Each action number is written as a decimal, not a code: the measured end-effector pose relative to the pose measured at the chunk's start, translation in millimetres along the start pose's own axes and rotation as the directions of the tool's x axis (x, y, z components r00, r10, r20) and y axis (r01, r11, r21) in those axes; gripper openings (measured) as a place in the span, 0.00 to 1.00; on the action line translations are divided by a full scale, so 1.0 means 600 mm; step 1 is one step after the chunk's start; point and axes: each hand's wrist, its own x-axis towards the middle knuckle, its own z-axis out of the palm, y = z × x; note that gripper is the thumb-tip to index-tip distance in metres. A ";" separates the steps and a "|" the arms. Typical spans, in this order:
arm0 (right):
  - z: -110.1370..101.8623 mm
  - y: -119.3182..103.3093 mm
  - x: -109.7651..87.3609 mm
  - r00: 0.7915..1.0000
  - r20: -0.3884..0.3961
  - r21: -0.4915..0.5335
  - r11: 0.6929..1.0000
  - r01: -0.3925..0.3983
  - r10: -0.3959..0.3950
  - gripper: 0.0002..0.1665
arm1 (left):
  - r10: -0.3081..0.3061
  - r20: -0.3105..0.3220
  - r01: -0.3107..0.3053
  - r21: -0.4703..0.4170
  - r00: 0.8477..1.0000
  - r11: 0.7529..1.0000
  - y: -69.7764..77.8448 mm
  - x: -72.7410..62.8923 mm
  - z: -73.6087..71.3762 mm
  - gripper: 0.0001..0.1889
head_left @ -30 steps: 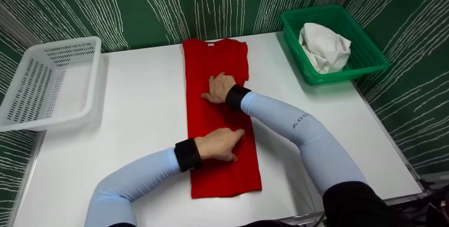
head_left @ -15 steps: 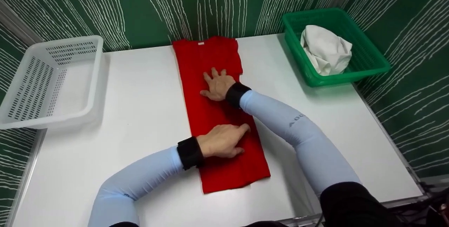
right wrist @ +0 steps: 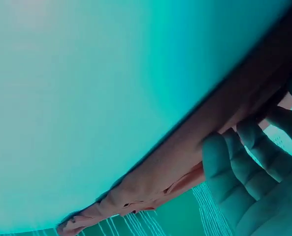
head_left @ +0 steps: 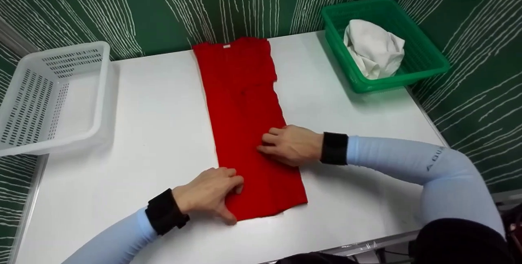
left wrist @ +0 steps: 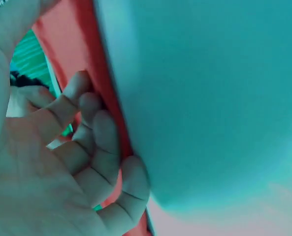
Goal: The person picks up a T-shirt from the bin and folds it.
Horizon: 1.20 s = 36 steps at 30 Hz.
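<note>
A red shirt (head_left: 244, 109), folded into a long strip, lies on the white table with its small white neck label (head_left: 226, 46) at the far end. At its lower left edge, my left hand (head_left: 210, 192) has its fingertips on the cloth and its thumb by the hem corner. The left wrist view shows the loosely bent fingers (left wrist: 106, 132) along the red edge, apart from the thumb. My right hand (head_left: 294, 145) rests over the shirt's right side, fingers bent and tips on the fabric. Seen from the right wrist, those fingers (right wrist: 217, 162) reach onto the shirt's side.
To the left stands a white perforated basket (head_left: 104, 92) with nothing in it. A green basket (head_left: 401, 79) at the back right holds a crumpled white cloth (head_left: 374, 47). Behind the white table (head_left: 163, 113) rises a green wall with white streaks.
My left hand has drawn back to the shirt's lower left edge. My right hand has come down from the upper part to the right side. The shirt's lower end swung right earlier.
</note>
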 end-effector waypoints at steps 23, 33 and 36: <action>0.001 -0.102 -0.059 0.949 -0.140 -0.072 0.958 0.276 -0.284 0.18 | 0.129 -0.248 -0.004 0.450 0.960 0.893 0.048 -0.025 0.040 0.09; -0.020 -0.042 -0.024 0.991 -0.129 0.817 0.562 0.129 -0.040 0.07 | 0.039 -0.219 -0.074 -0.157 0.975 0.985 0.003 -0.031 -0.032 0.10; -0.042 0.006 -0.011 0.970 -0.019 0.922 0.380 -0.076 0.241 0.07 | -0.107 -0.262 -0.006 -0.399 0.959 0.917 -0.039 -0.021 -0.085 0.14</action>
